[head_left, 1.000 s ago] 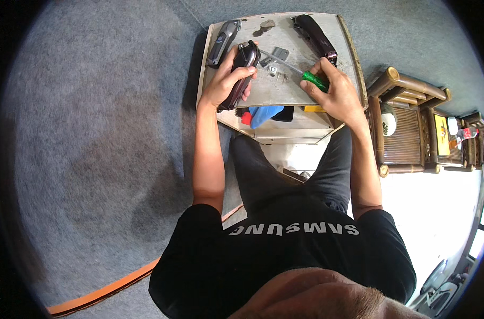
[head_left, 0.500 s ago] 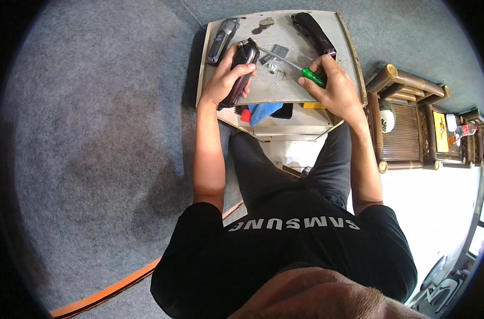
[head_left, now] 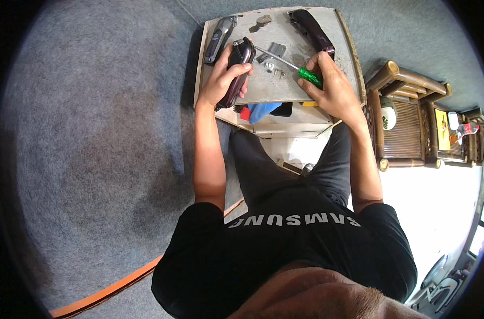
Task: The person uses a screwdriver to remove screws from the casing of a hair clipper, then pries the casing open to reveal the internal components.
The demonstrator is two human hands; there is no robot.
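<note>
My left hand (head_left: 224,80) is wrapped round a dark maroon hair clipper (head_left: 239,72), its head end pointing away from me. In my right hand (head_left: 331,84) is a screwdriver (head_left: 310,77) with a green handle. Its thin shaft points left, and the tip is beside the clipper's head; I cannot tell whether they touch. Beneath the shaft lie a metal clipper blade (head_left: 274,51) and several small screws (head_left: 277,72). A grey clipper (head_left: 219,40) rests at the table's far left. Just beyond my right hand lies another dark maroon clipper (head_left: 312,32).
The small pale table (head_left: 284,95) has an open shelf below its top, holding a blue cloth (head_left: 263,111) and a red item (head_left: 245,114). Bamboo chairs (head_left: 402,130) stand at the right, with a bottle (head_left: 469,129) farther off. Grey carpet (head_left: 103,133) lies to the left.
The table and what is on it sit slightly farther left in the view. Both hands keep their grips, on the clipper and the screwdriver, with hardly any other movement.
</note>
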